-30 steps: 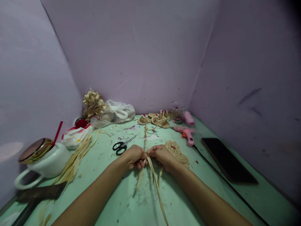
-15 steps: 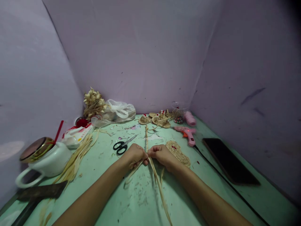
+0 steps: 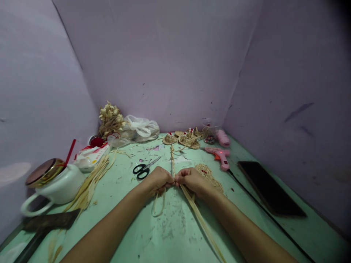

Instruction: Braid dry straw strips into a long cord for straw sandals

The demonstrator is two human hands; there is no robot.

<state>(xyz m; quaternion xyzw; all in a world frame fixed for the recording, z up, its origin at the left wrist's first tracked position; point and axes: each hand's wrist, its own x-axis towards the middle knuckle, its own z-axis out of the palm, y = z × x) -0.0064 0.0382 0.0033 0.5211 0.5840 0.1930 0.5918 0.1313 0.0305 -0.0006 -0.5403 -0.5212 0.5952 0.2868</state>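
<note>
A thin straw braid (image 3: 172, 160) runs away from me along the table, its near end pinched between my two hands. My left hand (image 3: 161, 179) is closed on the strands, and a narrow loop of straw hangs below it. Close against it, my right hand (image 3: 189, 179) pinches the strands too; long loose straw strands (image 3: 201, 215) trail from it toward the front right. Black-handled scissors (image 3: 144, 170) lie left of the braid, blades open. A coiled straw piece with a red bit (image 3: 210, 175) lies partly behind my right hand.
At right are a pink glue gun (image 3: 221, 155) with a black cord, a dark phone-like slab (image 3: 270, 188) and pink thread (image 3: 223, 138). Straw hats (image 3: 188, 139) sit at the back. A white mug (image 3: 61, 184), straw bundle (image 3: 90, 182) and hammer (image 3: 51, 221) stand left.
The loose strands have swung rightward under my right hand. Below my left hand, the straw end now hangs as a loop. The view has shifted slightly.
</note>
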